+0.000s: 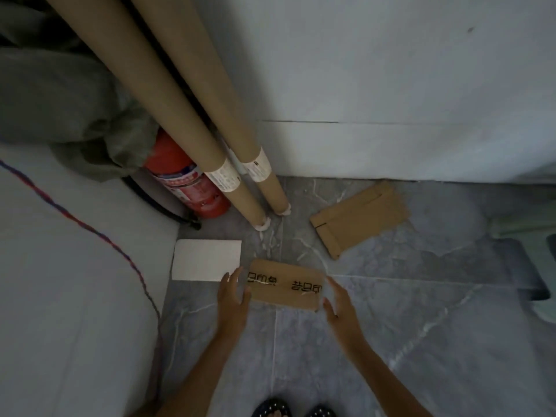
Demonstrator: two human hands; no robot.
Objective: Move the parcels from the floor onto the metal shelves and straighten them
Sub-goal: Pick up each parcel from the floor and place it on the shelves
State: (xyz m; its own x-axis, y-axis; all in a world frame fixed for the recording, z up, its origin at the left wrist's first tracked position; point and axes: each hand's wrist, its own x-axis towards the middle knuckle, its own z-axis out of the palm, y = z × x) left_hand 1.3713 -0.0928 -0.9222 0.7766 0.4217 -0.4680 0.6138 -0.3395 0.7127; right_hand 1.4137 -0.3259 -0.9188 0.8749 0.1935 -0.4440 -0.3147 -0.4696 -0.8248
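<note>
A brown cardboard parcel (285, 285) with black printed characters lies low over the grey tiled floor in front of me. My left hand (233, 293) is at its left end, fingers straight, thumb at the edge. My right hand (338, 305) is at its right end, fingers spread, thumb near the lower corner. I cannot tell whether the parcel is off the floor. A flat white parcel (207, 260) lies on the floor to the left. A flat brown cardboard mailer (361, 219) lies farther back on the right. No metal shelves are in view.
Two long cardboard tubes (192, 115) lean into the corner, their feet on the floor beside a red fire extinguisher (186, 182). A white wall (391, 85) runs behind. A pale bulky surface with a red-blue cord (60, 266) fills the left. My feet (293, 409) are at the bottom.
</note>
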